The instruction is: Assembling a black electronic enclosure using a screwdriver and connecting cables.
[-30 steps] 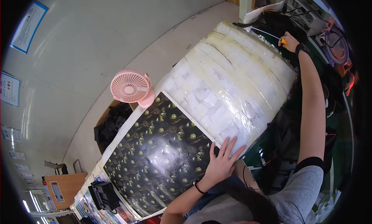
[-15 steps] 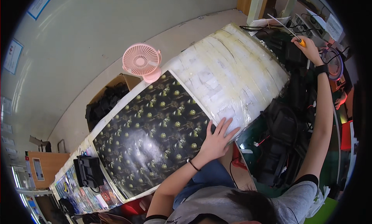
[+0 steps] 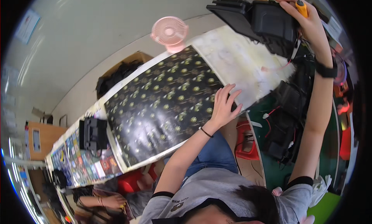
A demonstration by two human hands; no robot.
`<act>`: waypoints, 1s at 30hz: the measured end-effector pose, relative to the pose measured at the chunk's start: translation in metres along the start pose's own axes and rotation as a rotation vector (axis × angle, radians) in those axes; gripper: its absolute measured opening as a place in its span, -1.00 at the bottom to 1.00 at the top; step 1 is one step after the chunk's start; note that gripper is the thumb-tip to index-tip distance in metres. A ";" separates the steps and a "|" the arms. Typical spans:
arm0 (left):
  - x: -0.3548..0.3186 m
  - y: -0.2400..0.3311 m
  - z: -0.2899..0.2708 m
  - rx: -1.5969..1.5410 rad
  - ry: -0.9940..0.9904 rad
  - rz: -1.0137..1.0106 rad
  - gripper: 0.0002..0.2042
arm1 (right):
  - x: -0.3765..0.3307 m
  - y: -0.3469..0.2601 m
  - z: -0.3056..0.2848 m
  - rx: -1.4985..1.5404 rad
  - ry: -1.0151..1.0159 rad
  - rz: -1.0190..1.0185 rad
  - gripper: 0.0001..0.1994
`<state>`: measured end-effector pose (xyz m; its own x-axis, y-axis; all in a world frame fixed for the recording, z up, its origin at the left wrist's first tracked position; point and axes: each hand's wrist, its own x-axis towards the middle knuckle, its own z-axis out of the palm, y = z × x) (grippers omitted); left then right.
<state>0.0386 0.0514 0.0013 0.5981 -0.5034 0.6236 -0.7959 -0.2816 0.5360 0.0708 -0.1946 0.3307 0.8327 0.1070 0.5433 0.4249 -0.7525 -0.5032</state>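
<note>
The person's right hand [image 3: 313,28] is closed on an orange-handled screwdriver [image 3: 302,9] and a black case [image 3: 273,24], over the pale table's [image 3: 228,53] far end. The left hand [image 3: 224,108], fingers apart, is empty by the mat [image 3: 162,98]. Apparently a carry; lowering calls for steadiness.

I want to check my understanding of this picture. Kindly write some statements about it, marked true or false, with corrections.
1. The bare left hand is near the right corner of the glossy black patterned sheet. True.
2. The tool in use has a blue handle. False: the bare right hand holds a yellow-handled screwdriver.
3. A round pink plastic fan stands near the sheet's far edge. True.
4. Nobody else is visible. False: another person's hand shows at lower left.
</note>
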 end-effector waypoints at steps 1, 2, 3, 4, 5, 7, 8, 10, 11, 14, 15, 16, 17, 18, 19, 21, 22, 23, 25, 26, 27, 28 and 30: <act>-0.008 -0.003 -0.009 -0.072 0.194 -0.028 -0.39 | -0.001 -0.019 0.021 0.011 0.000 -0.043 -0.78; -0.011 0.005 -0.020 -0.078 0.381 -0.040 -0.42 | -0.009 -0.035 0.037 0.000 0.028 -0.023 -0.79; -0.020 0.007 -0.029 -0.122 0.522 -0.055 -0.43 | -0.020 -0.052 0.055 -0.011 0.054 -0.003 -0.80; -0.028 0.013 -0.046 -0.131 0.637 -0.078 -0.42 | -0.033 -0.076 0.082 0.088 0.123 -0.076 -0.81; -0.034 0.021 -0.065 -0.139 0.755 -0.097 -0.42 | -0.048 -0.102 0.110 0.187 0.191 -0.147 -0.83; -0.063 0.016 -0.103 -0.095 0.876 -0.134 -0.38 | -0.082 -0.119 0.172 0.280 0.176 -0.042 -0.87; -0.079 0.015 -0.119 -0.083 0.903 -0.167 -0.38 | -0.101 -0.133 0.199 0.349 0.180 0.003 -0.89; -0.115 0.015 -0.148 -0.040 0.954 -0.204 -0.37 | -0.132 -0.157 0.255 0.475 0.181 0.104 -0.90; -0.132 0.016 -0.159 -0.042 0.956 -0.211 -0.36 | -0.144 -0.169 0.277 0.518 0.184 0.164 -0.90; -0.163 0.031 -0.189 -0.039 0.797 -0.278 -0.34 | -0.172 -0.205 0.313 0.446 0.153 0.105 -0.90; -0.168 0.038 -0.198 -0.100 0.713 -0.312 -0.33 | -0.178 -0.215 0.316 0.440 0.107 0.149 -0.88; -0.170 0.039 -0.200 -0.092 0.679 -0.284 -0.32 | -0.182 -0.218 0.323 0.449 0.156 0.131 -0.87; -0.171 0.039 -0.202 -0.083 0.651 -0.256 -0.31 | -0.184 -0.221 0.330 0.460 0.202 0.108 -0.86; -0.168 0.043 -0.205 -0.131 0.615 -0.270 -0.29 | -0.188 -0.220 0.334 0.463 0.196 0.108 -0.86; -0.164 0.048 -0.208 -0.038 0.575 -0.272 -0.31 | -0.191 -0.217 0.336 0.452 0.185 0.093 -0.85; -0.155 0.055 -0.211 -0.023 0.530 -0.332 -0.36 | -0.199 -0.218 0.336 0.438 0.175 0.079 -0.85; -0.155 0.055 -0.210 -0.026 0.532 -0.366 -0.36 | -0.202 -0.220 0.334 0.592 0.115 0.228 -0.84; -0.156 0.055 -0.210 -0.033 0.530 -0.359 -0.36 | -0.205 -0.220 0.332 0.739 0.062 0.378 -0.83; -0.161 0.055 -0.216 0.328 0.469 -0.421 -0.32 | -0.215 -0.198 0.331 1.194 -0.011 0.443 -0.76; -0.165 0.056 -0.218 0.382 0.474 -0.438 -0.27 | -0.217 -0.197 0.326 1.274 -0.001 0.499 -0.75; -0.170 0.054 -0.217 0.348 0.523 -0.428 -0.23 | -0.220 -0.196 0.322 1.354 0.008 0.556 -0.74; -0.177 0.053 -0.217 0.227 0.551 -0.440 -0.22 | -0.226 -0.189 0.323 1.349 0.013 0.555 -0.74; -0.197 0.042 -0.222 0.159 0.535 -0.441 -0.20 | -0.241 -0.165 0.331 1.110 0.102 0.594 -0.73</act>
<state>-0.0916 0.3200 0.0275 0.7992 0.1438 0.5836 -0.4489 -0.5030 0.7386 -0.0828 0.1188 0.0607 0.9870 -0.1469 0.0647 0.1052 0.2875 -0.9520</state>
